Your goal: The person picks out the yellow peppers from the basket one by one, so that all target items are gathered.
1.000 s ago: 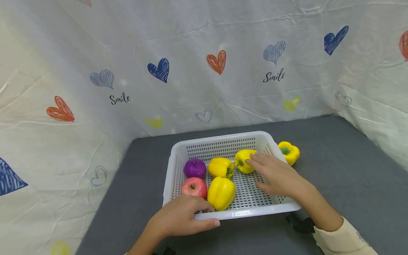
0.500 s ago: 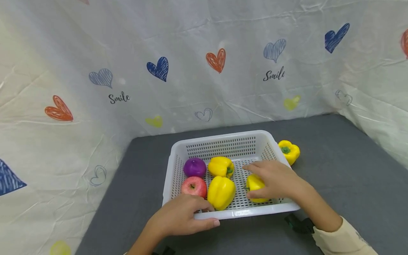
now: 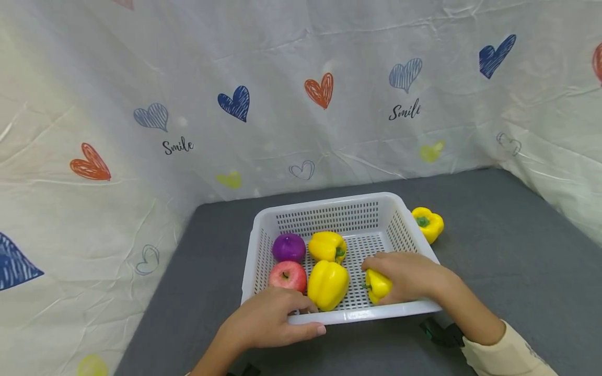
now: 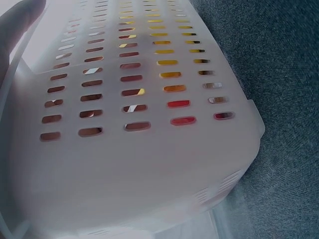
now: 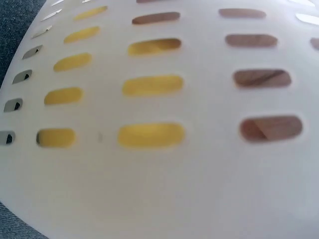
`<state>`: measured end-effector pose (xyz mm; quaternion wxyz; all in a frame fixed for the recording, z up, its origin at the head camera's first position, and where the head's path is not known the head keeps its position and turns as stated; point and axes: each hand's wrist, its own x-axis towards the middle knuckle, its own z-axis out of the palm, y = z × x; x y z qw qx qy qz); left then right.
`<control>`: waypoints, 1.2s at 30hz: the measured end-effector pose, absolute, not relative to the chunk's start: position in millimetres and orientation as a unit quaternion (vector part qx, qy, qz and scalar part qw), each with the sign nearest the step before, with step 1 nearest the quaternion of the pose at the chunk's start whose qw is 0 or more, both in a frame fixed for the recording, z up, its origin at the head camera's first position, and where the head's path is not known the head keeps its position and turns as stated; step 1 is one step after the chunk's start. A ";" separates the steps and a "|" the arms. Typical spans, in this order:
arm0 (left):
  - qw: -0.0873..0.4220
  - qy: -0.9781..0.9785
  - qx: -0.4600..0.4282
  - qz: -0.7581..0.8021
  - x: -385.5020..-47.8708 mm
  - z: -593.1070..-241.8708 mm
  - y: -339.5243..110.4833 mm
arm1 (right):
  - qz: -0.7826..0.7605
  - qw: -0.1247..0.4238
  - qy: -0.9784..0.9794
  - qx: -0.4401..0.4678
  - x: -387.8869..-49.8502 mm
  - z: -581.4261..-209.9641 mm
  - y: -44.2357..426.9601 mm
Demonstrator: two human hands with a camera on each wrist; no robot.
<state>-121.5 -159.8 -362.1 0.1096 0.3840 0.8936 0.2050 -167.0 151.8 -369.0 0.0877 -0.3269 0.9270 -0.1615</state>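
**Right hand (image 3: 409,274) grips a pepper (image 3: 378,286) inside the basket (image 3: 362,314)**

Nearest, a pale sleeve (image 3: 503,347) covers the right forearm, to the right of the basket's front edge, with a dark device (image 3: 442,333) under the wrist. The left hand (image 3: 270,318) holds the basket's front rim toward its left end, thumb outside and fingers curled over to the inside.

The right hand's fingers and thumb are closed round the pepper in the basket's front right corner; its stalk points to the basket's left side. Through the slots of the basket's wall, the right wrist view shows yellow, and the left wrist view yellow and red.

In the basket's front left part lies the front pepper (image 3: 328,286), close to the left fingertips; whether they touch it I cannot tell. An apple (image 3: 288,276) sits beside it, nearer the basket's left wall. Behind these, the back pepper (image 3: 326,246) lies with an onion (image 3: 289,247) on its left.

The outer pepper (image 3: 428,224) rests just outside the basket's right wall, on the grey table (image 3: 498,240). Beyond the basket hangs a white curtain (image 3: 273,141) printed with hearts and "Smile".
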 end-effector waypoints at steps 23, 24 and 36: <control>0.126 0.896 0.374 0.206 -121.5 -360.0 -158.1 | -0.174 0.100 0.937 -0.285 -164.3 -367.6 150.9; 0.126 0.896 0.373 0.206 -121.5 -360.0 -158.0 | -0.174 0.098 0.937 -0.287 -164.3 -367.8 151.1; 0.131 0.895 0.370 0.211 -121.2 -360.0 -159.1 | -0.178 0.073 0.917 -0.350 -166.2 -368.4 153.7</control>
